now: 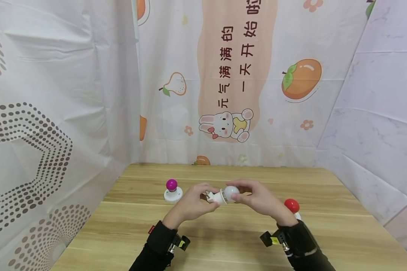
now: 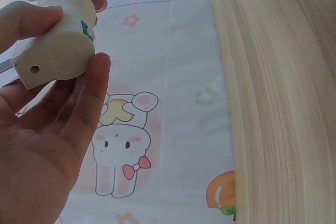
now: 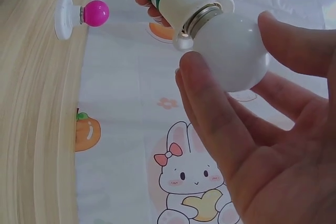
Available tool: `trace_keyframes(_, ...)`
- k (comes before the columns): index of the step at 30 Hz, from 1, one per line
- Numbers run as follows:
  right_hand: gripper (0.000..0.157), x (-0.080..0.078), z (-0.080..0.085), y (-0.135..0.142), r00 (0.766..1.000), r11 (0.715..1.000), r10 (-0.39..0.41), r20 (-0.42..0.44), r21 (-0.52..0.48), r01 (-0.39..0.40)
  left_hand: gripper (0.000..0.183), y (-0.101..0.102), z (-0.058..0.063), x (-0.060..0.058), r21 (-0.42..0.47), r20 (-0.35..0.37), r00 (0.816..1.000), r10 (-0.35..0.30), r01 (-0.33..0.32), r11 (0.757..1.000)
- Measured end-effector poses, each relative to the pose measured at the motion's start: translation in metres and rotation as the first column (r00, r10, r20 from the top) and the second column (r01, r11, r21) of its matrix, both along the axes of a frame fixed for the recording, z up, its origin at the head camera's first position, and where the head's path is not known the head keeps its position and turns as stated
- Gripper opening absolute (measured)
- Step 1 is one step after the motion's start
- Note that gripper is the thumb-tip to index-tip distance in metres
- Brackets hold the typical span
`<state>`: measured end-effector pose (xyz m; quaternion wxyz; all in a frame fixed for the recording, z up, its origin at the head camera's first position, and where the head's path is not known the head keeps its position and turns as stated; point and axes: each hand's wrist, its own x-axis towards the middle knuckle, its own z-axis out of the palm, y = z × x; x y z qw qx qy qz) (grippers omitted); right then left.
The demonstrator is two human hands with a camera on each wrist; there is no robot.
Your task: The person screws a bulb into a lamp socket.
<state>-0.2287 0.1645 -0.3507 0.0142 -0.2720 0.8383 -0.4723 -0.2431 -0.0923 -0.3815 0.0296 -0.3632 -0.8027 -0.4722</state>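
Above the middle of the table, my left hand (image 1: 194,203) grips a white plug-in lamp socket (image 1: 218,198) between thumb and fingers. Two flat metal prongs stick out of its rear, and the right wrist view shows a green patch on its side. A round white light bulb (image 3: 231,53) sits at the socket's mouth, its metal screw base partly visible at the rim. My right hand (image 1: 259,197) holds this bulb by its globe, thumb on one side and fingertips on the other. The bulb's far side is hidden by the fingers in the head view.
A magenta bulb (image 1: 171,184) stands in a round white base (image 1: 176,197) at the table's back left. On the right, a red bulb (image 1: 292,205) stands in a white base, partly hidden by my right wrist. Printed curtains surround the wooden table (image 1: 224,252).
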Motion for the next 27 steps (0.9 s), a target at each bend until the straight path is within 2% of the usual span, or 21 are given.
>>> trace_keyframes(6, 0.046, -0.0013, -0.0014, -0.0034, 0.995, 0.994, 0.04, 0.096, -0.101, -0.03, 0.03, -0.0004, 0.0006, 0.0004, 0.008, -0.01, 1.0, -0.004, 0.004, 1.0)
trace_keyframes(9, 0.048, -0.0014, -0.0012, -0.0043, 0.992, 0.992, 0.044, 0.118, -0.122, -0.03, 0.03, -0.0004, 0.0005, 0.0005, 0.01, -0.009, 1.0, -0.006, 0.006, 1.0)
trace_keyframes(19, 0.046, 0.0001, 0.0007, -0.0074, 0.989, 0.993, 0.011, 0.149, -0.118, 0.006, 0.029, 0.0005, 0.0001, 0.0001, 0.0, -0.016, 1.0, -0.008, 0.008, 1.0)
trace_keyframes(27, 0.041, -0.001, -0.0006, -0.009, 0.989, 0.997, -0.032, 0.141, -0.065, 0.042, 0.03, 0.0013, 0.0, 0.0002, -0.016, -0.01, 1.0, 0.005, -0.005, 1.0)
